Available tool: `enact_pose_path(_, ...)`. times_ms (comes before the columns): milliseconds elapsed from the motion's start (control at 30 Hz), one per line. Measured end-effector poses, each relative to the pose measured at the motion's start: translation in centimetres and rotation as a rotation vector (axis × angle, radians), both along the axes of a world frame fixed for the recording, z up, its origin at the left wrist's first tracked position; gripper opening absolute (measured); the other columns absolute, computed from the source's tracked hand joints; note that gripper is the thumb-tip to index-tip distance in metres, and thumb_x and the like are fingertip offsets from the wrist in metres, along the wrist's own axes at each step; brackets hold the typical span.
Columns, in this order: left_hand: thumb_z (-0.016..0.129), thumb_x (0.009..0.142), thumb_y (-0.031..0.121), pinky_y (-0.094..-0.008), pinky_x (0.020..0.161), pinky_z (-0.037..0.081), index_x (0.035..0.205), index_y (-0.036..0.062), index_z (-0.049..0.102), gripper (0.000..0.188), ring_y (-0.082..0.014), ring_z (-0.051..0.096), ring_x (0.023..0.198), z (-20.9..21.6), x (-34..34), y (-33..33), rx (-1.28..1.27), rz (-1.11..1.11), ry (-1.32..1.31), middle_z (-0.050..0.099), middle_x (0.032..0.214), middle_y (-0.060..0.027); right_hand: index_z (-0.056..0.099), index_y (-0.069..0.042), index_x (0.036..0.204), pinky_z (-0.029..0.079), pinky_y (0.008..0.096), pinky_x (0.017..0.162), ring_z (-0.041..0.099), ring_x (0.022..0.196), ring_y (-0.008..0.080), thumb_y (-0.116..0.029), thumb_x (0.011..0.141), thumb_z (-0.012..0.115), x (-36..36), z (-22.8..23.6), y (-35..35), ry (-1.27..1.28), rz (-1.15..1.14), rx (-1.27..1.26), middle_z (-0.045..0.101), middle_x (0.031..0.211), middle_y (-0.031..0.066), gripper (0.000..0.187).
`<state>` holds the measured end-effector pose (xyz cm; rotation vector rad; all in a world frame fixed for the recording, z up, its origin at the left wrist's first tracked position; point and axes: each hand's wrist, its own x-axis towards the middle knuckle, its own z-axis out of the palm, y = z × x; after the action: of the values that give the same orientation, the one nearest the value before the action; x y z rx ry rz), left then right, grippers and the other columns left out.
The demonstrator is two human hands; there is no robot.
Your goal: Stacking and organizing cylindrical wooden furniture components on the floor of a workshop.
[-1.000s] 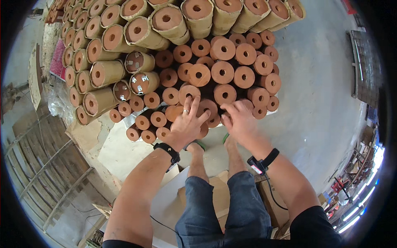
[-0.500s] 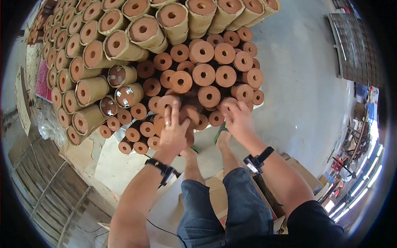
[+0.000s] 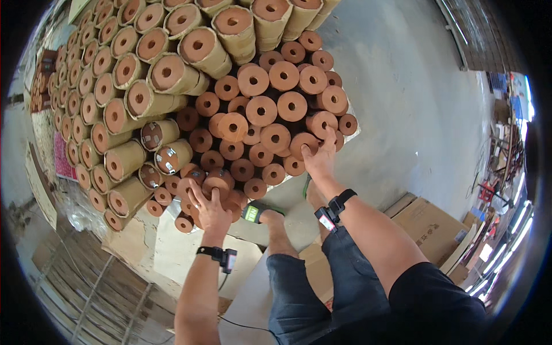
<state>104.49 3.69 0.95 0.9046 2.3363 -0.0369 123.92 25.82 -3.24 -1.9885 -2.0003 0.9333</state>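
Observation:
Reddish-brown cylindrical rolls with a round hole in each end (image 3: 260,111) stand upright, packed closely before me. My left hand (image 3: 211,213) is at the near left edge of the group, its fingers curved around a brown roll (image 3: 219,179) that stands higher than its neighbours. Another roll (image 3: 187,190) touches the same fingers, and the undersides of both are hidden. My right hand (image 3: 322,158) rests at the near right edge, thumb on one roll (image 3: 303,144) and fingers spread over the top of another (image 3: 323,122).
Many larger rolls in brown paper wrapping (image 3: 172,72) are piled at the far left. Several cardboard boxes (image 3: 428,227) lie to my right. Wooden slats (image 3: 98,293) lie at lower left, and a stack of panels (image 3: 489,40) stands far right.
My left hand has moved left and nearer, with a roll shifted along with it. My right hand has opened over the rolls at the right edge. The view has turned somewhat.

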Motion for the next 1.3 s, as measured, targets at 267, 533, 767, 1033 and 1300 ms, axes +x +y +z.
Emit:
enact_pose_path(267, 0.075, 0.065, 0.004, -0.0468, 0.092, 0.056, 0.126, 0.0085, 0.053, 0.065, -0.0551, 0.010, 0.142, -0.6, 0.3, -0.8, -0.031, -0.073, 0.026, -0.005, 0.159, -0.0241, 0.026, -0.013, 0.148, 0.047, 0.0508, 0.094, 0.052, 0.111, 0.0490, -0.015, 0.079, 0.069, -0.4, 0.8, 2.4, -0.055, -0.024, -0.244, 0.049, 0.125, 0.0309, 0.081)
enact_pose_path(533, 0.077, 0.067, 0.006, -0.0451, 0.095, 0.054, 0.124, 0.0106, 0.053, 0.063, -0.0554, 0.008, 0.143, -0.1, 0.1, -0.4, -0.128, -0.018, -0.054, -0.012, 0.159, -0.0242, 0.031, -0.016, 0.145, 0.048, 0.0517, 0.092, 0.055, 0.107, 0.0474, -0.018, 0.080, 0.069, -0.7, 2.5, 2.4, -0.120, 0.154, -0.237, 0.045, 0.124, 0.0252, 0.075)
enact_pose_path(767, 0.075, 0.066, 0.004, -0.0466, 0.094, 0.055, 0.126, 0.0107, 0.051, 0.066, -0.0534, 0.005, 0.144, -1.3, 0.1, -1.4, -0.076, -0.025, -0.028, -0.014, 0.159, -0.0222, 0.039, -0.026, 0.147, 0.048, 0.0496, 0.088, 0.040, 0.122, 0.0417, -0.012, 0.085, 0.062, -2.0, 4.5, 2.8, -0.448, 0.906, 0.285, 0.035, 0.138, 0.0191, 0.067)
enact_pose_path(1033, 0.075, 0.061, 0.001, -0.0480, 0.099, 0.051, 0.112, 0.0095, 0.058, 0.054, -0.0524, 0.014, 0.143, 1.6, -0.5, -1.8, 0.050, -0.021, -0.087, 0.001, 0.160, -0.0211, 0.040, -0.031, 0.148, 0.052, 0.0551, 0.091, 0.034, 0.131, 0.0438, -0.008, 0.085, 0.062, -3.9, 5.5, 5.4, -0.580, 1.361, 0.175, 0.012, 0.159, 0.0166, 0.070)
enact_pose_path(1300, 0.077, 0.054, 0.004, -0.0590, 0.107, 0.036, 0.107, 0.0068, 0.060, 0.056, -0.0542, 0.022, 0.139, 9.4, 2.7, -9.0, 0.185, 0.083, -0.141, 0.012, 0.156, -0.0302, 0.054, -0.029, 0.136, 0.054, 0.0518, 0.094, 0.023, 0.144, 0.0390, -0.008, 0.083, 0.065, -2.2, 4.0, 7.5, -0.318, 1.388, 0.284, 0.014, 0.159, 0.0118, 0.058)
